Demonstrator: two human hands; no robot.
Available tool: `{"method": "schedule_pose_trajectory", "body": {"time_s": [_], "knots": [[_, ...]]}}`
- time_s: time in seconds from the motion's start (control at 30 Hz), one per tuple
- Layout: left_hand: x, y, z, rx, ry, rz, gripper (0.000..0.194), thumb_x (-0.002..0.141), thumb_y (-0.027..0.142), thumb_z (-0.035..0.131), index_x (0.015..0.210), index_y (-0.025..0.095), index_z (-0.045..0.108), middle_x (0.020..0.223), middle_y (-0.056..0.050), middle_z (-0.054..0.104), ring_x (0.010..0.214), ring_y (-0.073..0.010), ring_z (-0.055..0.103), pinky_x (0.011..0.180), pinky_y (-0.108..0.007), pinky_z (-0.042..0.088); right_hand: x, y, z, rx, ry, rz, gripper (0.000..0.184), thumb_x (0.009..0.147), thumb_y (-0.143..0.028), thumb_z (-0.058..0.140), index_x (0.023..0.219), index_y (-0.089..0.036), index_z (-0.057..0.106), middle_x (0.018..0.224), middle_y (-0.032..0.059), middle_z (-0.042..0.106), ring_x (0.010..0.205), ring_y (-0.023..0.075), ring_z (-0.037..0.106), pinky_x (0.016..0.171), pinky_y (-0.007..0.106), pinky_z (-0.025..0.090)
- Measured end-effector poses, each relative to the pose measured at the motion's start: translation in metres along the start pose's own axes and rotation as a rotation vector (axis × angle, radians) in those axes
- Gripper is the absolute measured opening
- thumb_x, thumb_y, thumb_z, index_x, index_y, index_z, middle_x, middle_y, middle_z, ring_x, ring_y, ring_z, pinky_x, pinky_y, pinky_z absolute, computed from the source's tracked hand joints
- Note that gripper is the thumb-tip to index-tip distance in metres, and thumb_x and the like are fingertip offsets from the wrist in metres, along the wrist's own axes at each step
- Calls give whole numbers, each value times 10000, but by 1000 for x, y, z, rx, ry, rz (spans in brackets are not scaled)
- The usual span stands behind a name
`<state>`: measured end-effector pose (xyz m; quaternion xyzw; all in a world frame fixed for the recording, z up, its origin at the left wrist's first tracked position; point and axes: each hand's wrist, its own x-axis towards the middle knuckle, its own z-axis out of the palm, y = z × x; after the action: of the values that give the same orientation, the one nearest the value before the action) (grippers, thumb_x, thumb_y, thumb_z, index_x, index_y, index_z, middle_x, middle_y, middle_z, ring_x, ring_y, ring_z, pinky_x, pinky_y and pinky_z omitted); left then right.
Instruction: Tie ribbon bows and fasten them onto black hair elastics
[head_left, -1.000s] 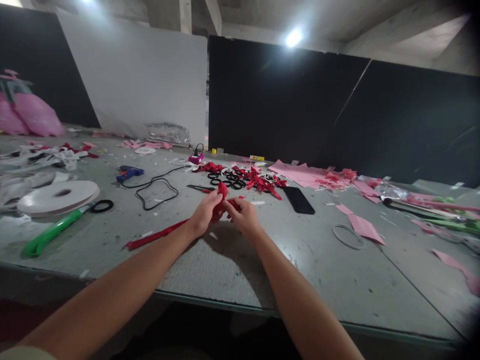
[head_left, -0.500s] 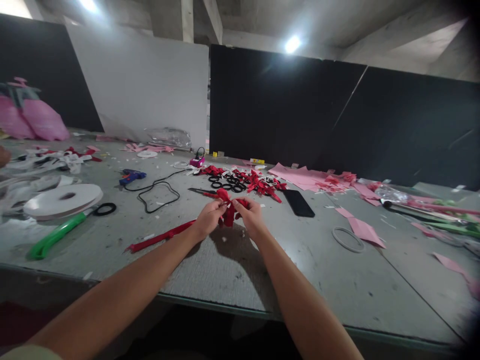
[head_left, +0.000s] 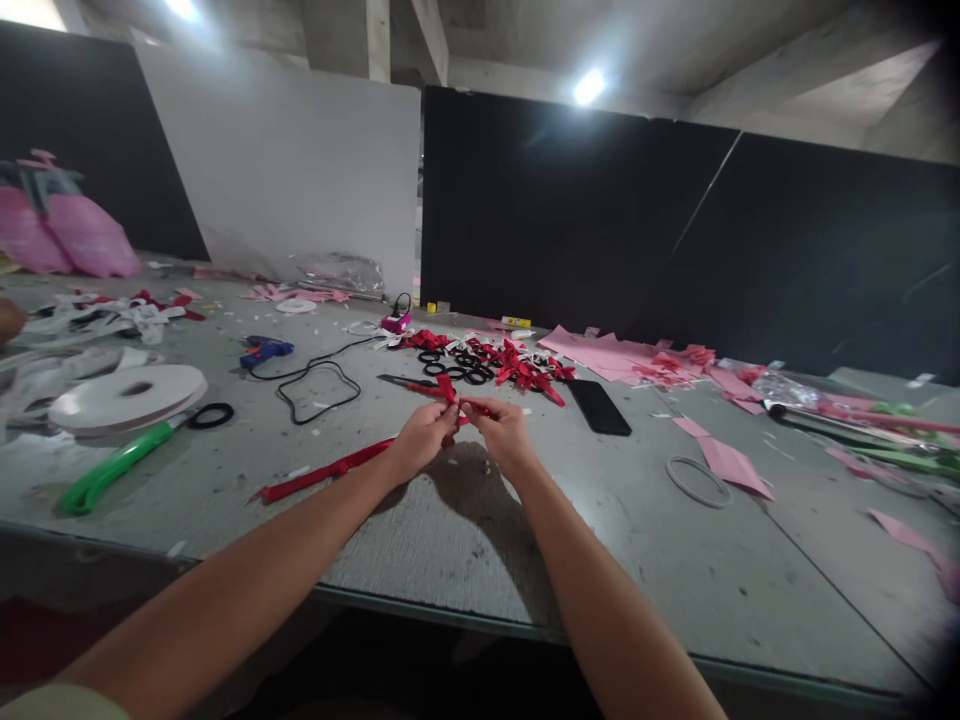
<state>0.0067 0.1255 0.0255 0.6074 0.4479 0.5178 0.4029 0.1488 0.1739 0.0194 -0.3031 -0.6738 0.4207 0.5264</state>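
Above the table in front of me, my left hand (head_left: 426, 432) pinches a red ribbon (head_left: 447, 388) whose short end sticks up past the fingertips. Close against it, my right hand (head_left: 501, 432) is closed on the same ribbon, with a bit of red showing at its fingers. The fingers hide most of the ribbon's shape. Under my left forearm lies a long red ribbon strip (head_left: 322, 480). Just beyond the hands are scissors (head_left: 411, 383) and a heap of red bows (head_left: 517, 362) mixed with black rings (head_left: 457, 366).
At left lie a white ribbon roll (head_left: 127, 398), a green-handled tool (head_left: 112, 470), a blue glue gun (head_left: 266, 350) and its black cord (head_left: 322, 375). A black phone (head_left: 598, 407), grey ring (head_left: 697, 481) and pink paper (head_left: 600, 355) lie right. Another person's hand (head_left: 10, 318) shows far left.
The red ribbon between my hands has shifted from a wide, hanging bunch to a smaller shape with one end pointing up. Both hands stay nearly in place.
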Motion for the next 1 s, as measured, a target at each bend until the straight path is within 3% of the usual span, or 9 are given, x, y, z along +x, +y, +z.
{"method": "schedule_pose_trajectory", "body": {"time_s": [0.07,0.2,0.4,0.6,0.77,0.9,1.0], "knots": [[0,-1,-3,111,34,32,437,849,556,504,712,147,576,536,24,461,501,-120,417,536,-250,343,0,1,0,-7,15,16,209,753,-362,678,853,-199,761,802,43,723,781,209,637,746,332,482],[-2,0,-6,287,85,106,340,868,453,520,705,161,577,612,2,527,602,-146,454,590,-259,306,0,-1,0,-16,28,40,210,751,-374,672,796,-176,724,738,37,697,711,188,621,701,302,467],[-1,-1,-9,376,43,152,316,887,400,472,692,163,548,595,26,473,586,-133,416,576,-247,292,-5,-16,-2,11,-136,81,324,838,-473,587,857,-168,694,691,14,629,606,136,548,551,241,405],[-2,9,-11,348,-10,164,383,872,469,482,670,153,560,593,33,437,586,-119,393,572,-238,295,-6,-15,-2,-17,-170,58,303,802,-465,649,768,-166,679,609,-5,554,558,124,502,531,239,390],[-2,9,-11,280,-33,146,431,861,506,489,645,143,579,591,24,450,583,-114,389,556,-237,292,-4,-10,-3,-23,-170,36,290,780,-461,676,844,-179,705,648,0,569,573,129,507,530,243,399],[-2,6,-9,211,-30,90,422,844,519,499,692,138,600,557,29,417,541,-108,357,511,-235,273,-2,-6,-3,-12,-124,25,333,763,-489,682,680,-167,680,691,22,567,590,127,497,519,243,394],[-3,6,-5,143,-32,28,395,859,492,449,715,146,572,523,40,375,482,-101,332,468,-234,257,-2,-5,-3,32,-73,51,359,777,-514,656,695,-165,668,666,15,550,575,122,492,507,237,389]]}}
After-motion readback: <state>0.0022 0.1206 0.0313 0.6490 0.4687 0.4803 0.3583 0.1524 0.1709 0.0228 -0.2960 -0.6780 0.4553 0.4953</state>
